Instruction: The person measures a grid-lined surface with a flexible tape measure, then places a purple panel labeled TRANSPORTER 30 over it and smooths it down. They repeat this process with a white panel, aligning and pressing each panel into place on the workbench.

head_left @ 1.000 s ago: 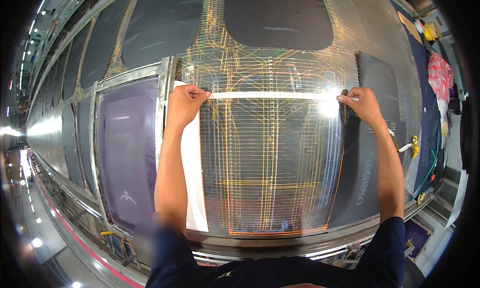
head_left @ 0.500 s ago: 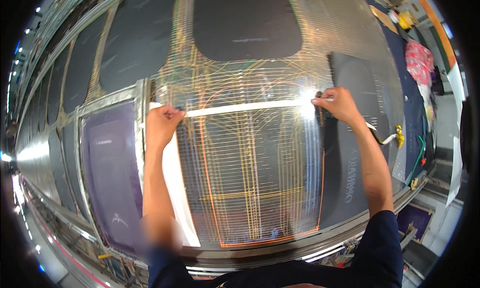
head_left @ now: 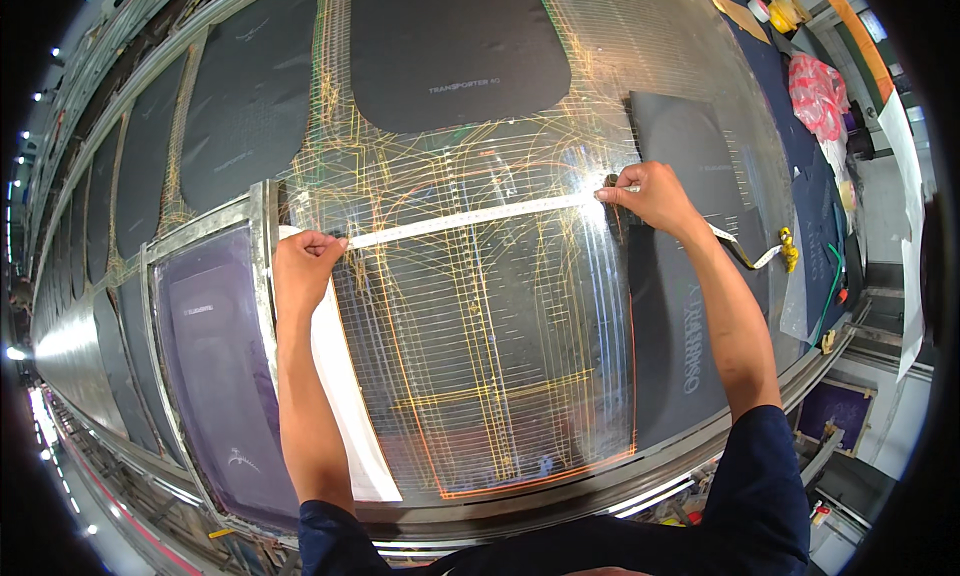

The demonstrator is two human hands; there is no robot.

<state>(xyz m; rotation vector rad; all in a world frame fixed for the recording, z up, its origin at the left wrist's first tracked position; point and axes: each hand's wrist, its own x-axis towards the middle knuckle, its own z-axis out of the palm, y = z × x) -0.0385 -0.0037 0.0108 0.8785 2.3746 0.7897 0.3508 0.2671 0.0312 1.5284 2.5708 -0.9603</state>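
Note:
A white tape measure [head_left: 470, 219] is stretched nearly level across the line-marked table top [head_left: 540, 326]. Its left part is pinched between thumb and fingers of my left hand [head_left: 305, 268], beside the corner of a metal-framed screen [head_left: 262, 276]. At the other side my right hand [head_left: 652, 198] pinches the tape near the edge of a loose dark panel [head_left: 690, 326]. Past my right wrist the tape's loose length turns over and runs to a yellow bundle [head_left: 788, 251]. A white strip [head_left: 345, 396] lies under my left forearm, along the screen frame.
Dark panels [head_left: 455, 51] lie flat on the far part of the table, with more to the left. Along the right side are a red-and-white plastic bag [head_left: 818, 96], a yellow container [head_left: 787, 12] and a green cord [head_left: 832, 306]. A metal rail [head_left: 560, 498] borders the near edge.
The view has shifted and turned a little, so the scene sits farther left. Both hands keep their pinch on the tape, at about the same places on the table.

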